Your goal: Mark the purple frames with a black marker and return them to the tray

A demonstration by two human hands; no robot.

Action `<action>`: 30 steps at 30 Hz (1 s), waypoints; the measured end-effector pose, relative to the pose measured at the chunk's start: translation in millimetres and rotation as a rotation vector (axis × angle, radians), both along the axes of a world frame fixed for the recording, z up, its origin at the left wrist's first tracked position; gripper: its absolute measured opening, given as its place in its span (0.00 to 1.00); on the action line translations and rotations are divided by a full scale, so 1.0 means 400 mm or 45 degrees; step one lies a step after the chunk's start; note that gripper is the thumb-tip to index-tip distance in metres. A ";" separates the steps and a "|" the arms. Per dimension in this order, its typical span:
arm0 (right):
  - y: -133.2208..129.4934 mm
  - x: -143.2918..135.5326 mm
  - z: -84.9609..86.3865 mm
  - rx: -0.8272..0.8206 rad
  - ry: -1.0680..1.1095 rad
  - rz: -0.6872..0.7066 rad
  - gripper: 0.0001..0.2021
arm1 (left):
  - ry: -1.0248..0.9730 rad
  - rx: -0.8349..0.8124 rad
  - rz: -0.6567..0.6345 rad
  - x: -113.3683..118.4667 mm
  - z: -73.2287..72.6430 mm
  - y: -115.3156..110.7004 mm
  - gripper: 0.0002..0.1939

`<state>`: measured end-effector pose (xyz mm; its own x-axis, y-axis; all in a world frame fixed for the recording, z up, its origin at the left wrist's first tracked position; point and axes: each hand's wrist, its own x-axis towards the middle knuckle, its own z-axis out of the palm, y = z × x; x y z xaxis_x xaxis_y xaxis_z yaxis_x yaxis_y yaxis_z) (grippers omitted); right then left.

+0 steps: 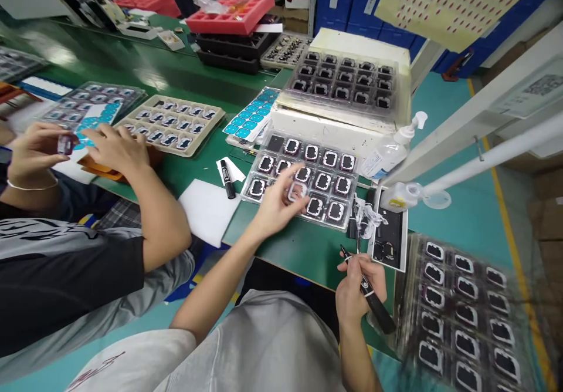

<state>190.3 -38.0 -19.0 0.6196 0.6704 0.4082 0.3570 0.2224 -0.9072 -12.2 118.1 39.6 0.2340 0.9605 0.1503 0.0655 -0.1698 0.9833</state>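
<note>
My left hand (276, 205) is over a clear plastic tray (326, 220), pinching a small white-rimmed frame part (297, 191) between thumb and fingers. Several similar parts with black centres sit in the tray's pockets, and one pocket at the far left corner holds no white-rimmed part. In my right hand (358, 289), near the table's front edge, is a black marker pen (377, 307) with its tip pointing up and to the left. A thin metal tool, perhaps tweezers, also rises from this hand toward some crumpled white tissue (370, 219).
Another filled tray (466, 316) lies to my right; one more (343, 78) rests on a white box behind. A pump bottle (391, 145) and black-lined box (393, 227) stand at right. On my left, a co-worker's hands (116, 148) handle parts beside a beige tray (193, 145).
</note>
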 end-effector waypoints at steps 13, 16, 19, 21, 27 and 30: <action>0.003 -0.009 -0.005 -0.087 0.032 0.169 0.07 | 0.088 -0.162 -0.346 0.079 -0.091 -0.196 0.26; 0.005 -0.009 0.001 -0.096 -0.021 0.257 0.05 | 0.081 -0.205 -0.365 0.084 -0.086 -0.202 0.25; 0.006 -0.008 0.001 -0.062 -0.089 0.280 0.04 | 0.002 -0.260 -0.346 0.089 -0.086 -0.211 0.21; 0.006 -0.008 -0.001 -0.030 -0.102 0.281 0.03 | 0.002 -0.273 -0.340 0.091 -0.084 -0.214 0.19; 0.009 -0.008 0.004 -0.014 -0.137 0.268 0.04 | 0.101 -0.224 -0.338 0.088 -0.076 -0.211 0.17; 0.012 -0.009 0.011 -0.008 -0.167 0.257 0.04 | 0.142 -0.206 -0.352 0.086 -0.076 -0.211 0.16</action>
<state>186.7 -33.3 -14.6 0.4145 0.7781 0.4719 0.4204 0.2962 -0.8576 22.3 33.8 9.1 0.4957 0.8676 -0.0400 0.1472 -0.0385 0.9884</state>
